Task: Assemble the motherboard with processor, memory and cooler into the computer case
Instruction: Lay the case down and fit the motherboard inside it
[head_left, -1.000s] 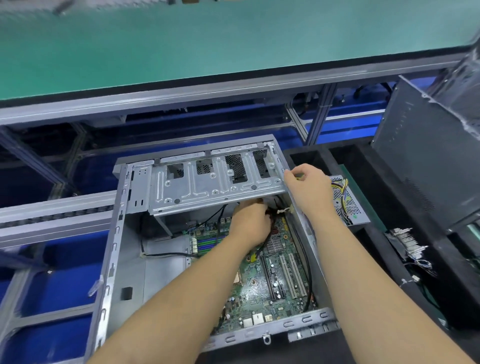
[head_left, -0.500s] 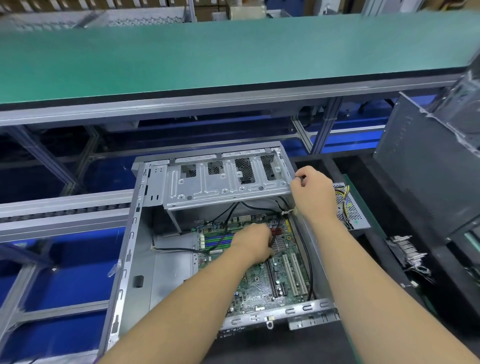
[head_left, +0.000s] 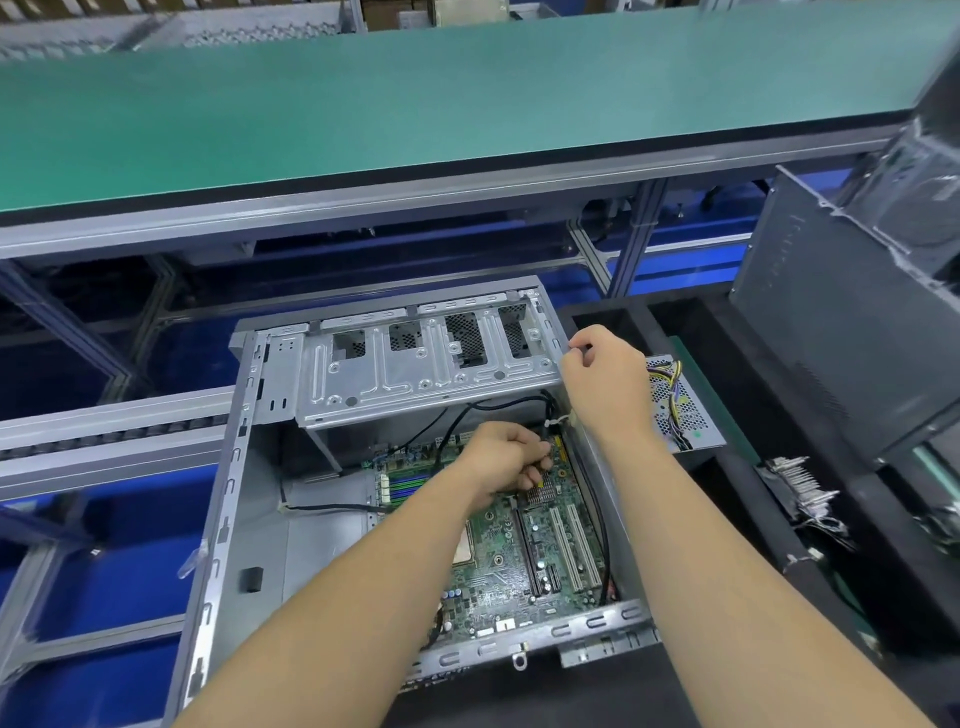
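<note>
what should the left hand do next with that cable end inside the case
Probably press the plug down into the board header. The left hand pinches a black cable end just above the motherboard, while the right hand grips the case edge, steadying it.

One open computer case (head_left: 228, 519) is lying on its side, holding one green motherboard (head_left: 498, 566). Two white expansion slots (head_left: 571, 545) are showing on the board. One drive cage (head_left: 415, 369) is showing four cutouts. Two bare hands are reaching in: the left hand (head_left: 498, 457) and the right hand (head_left: 605, 379). One power supply (head_left: 680, 410) is sitting beside the case.
</note>
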